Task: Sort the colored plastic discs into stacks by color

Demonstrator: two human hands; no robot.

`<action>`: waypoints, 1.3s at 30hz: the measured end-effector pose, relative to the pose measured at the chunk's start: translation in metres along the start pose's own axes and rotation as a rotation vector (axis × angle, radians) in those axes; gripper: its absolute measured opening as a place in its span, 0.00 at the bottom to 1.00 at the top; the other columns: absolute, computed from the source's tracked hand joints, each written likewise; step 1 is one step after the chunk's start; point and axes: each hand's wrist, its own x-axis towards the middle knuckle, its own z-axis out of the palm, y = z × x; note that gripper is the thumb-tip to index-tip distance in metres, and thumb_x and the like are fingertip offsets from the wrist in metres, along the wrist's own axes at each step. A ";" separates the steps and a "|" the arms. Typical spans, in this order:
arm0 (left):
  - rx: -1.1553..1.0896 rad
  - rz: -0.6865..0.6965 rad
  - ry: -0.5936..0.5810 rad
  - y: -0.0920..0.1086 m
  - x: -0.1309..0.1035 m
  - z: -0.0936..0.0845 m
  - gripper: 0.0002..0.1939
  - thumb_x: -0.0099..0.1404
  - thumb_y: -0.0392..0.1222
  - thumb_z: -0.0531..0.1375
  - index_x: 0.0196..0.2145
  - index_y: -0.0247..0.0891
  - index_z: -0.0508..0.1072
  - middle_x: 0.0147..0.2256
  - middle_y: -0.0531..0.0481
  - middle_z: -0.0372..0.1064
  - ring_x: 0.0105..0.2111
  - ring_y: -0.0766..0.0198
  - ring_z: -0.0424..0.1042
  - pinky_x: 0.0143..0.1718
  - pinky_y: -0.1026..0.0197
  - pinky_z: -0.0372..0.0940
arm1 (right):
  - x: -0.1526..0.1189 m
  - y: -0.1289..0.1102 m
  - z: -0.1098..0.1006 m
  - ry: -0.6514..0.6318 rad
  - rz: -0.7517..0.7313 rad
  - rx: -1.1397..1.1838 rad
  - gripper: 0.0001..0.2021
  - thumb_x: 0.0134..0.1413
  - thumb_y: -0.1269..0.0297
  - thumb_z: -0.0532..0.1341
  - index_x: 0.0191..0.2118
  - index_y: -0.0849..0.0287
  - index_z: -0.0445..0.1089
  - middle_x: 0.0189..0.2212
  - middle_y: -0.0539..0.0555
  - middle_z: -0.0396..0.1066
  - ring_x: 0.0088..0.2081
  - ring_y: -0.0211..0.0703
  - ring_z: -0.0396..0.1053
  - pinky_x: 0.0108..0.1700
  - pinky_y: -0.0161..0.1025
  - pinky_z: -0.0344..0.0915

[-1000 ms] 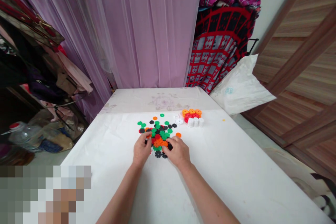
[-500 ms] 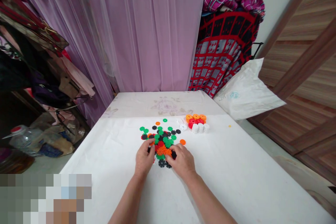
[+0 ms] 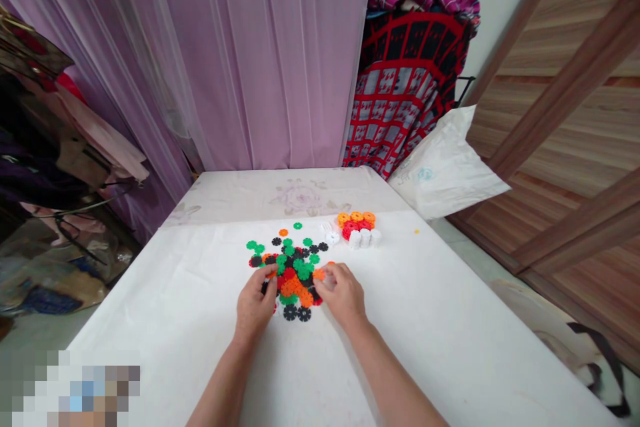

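Observation:
A loose pile of notched plastic discs, green (image 3: 303,269), orange (image 3: 291,288), red (image 3: 287,276) and black (image 3: 290,312), lies on the white-covered table between my hands. My left hand (image 3: 256,300) is at the pile's left edge, thumb and forefinger closed on a small orange disc (image 3: 271,274). At the right edge, my right hand (image 3: 344,293) pinches another orange disc (image 3: 319,274) just over the pile. Part of one more orange disc shows behind my right fingers.
Beyond the pile, rows of stacked discs stand sorted: orange (image 3: 356,218), red (image 3: 351,230) and white (image 3: 365,238). Some white discs (image 3: 331,238) lie beside them. A tiny yellow piece (image 3: 417,231) is at the right. A white bag (image 3: 445,173) adjoins the table's far right edge.
My right hand has lifted from the pile's lower right and now has an orange disc in its fingertips. My left hand stays near the left edge. The view has shifted slightly right.

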 end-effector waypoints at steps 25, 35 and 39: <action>-0.160 -0.153 0.044 0.004 0.000 -0.002 0.20 0.60 0.55 0.58 0.43 0.43 0.79 0.42 0.47 0.79 0.37 0.59 0.76 0.42 0.56 0.71 | 0.025 0.014 -0.020 -0.071 0.103 -0.234 0.07 0.54 0.62 0.64 0.38 0.53 0.77 0.38 0.50 0.75 0.41 0.41 0.72 0.43 0.35 0.61; -0.390 -0.261 0.153 0.006 0.003 -0.002 0.24 0.55 0.59 0.63 0.42 0.39 0.78 0.38 0.47 0.79 0.36 0.60 0.76 0.40 0.58 0.71 | 0.024 0.020 -0.015 -0.049 0.069 -0.212 0.07 0.54 0.62 0.65 0.38 0.54 0.76 0.38 0.51 0.75 0.41 0.41 0.71 0.44 0.36 0.60; -0.397 -0.269 0.142 0.008 0.003 -0.003 0.22 0.55 0.58 0.64 0.42 0.40 0.79 0.42 0.47 0.79 0.44 0.57 0.77 0.50 0.54 0.70 | 0.024 0.017 -0.015 -0.037 0.067 -0.261 0.11 0.51 0.61 0.66 0.42 0.55 0.76 0.39 0.52 0.74 0.40 0.42 0.70 0.44 0.36 0.60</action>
